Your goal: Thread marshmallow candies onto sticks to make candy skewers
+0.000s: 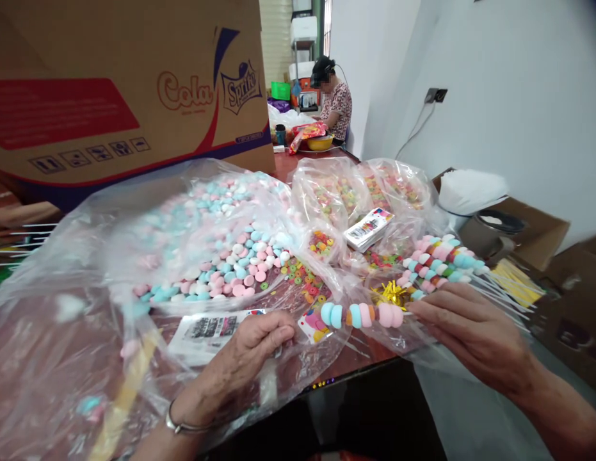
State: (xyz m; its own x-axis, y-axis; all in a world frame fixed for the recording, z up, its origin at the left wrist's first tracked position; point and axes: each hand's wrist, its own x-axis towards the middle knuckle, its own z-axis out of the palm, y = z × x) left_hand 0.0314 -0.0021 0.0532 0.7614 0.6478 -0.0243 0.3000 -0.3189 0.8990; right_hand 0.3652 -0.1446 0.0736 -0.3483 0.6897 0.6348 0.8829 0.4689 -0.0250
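My right hand (pixel 470 330) pinches the stick end of a candy skewer (pixel 362 315) threaded with blue, pink and white marshmallows and small ring candies, held level over the table edge. My left hand (pixel 244 362), with a bracelet at the wrist, is closed and rests on the clear plastic bag beside printed label cards (pixel 209 330); I cannot make out what its fingers hold. Just past it, a big open bag holds several pastel marshmallows (pixel 230 266), with coloured ring candies (pixel 302 278) alongside. A pile of finished skewers (pixel 442 259) lies right of centre.
A large Cola/Sprite cardboard box (pixel 129 89) stands at the back left. More bags of ring candy (pixel 355 189), a stack of labels (pixel 369 227), a metal pot (pixel 490 234) and yellow sticks (pixel 516 282) lie to the right. Another person (pixel 333 99) sits at the far end.
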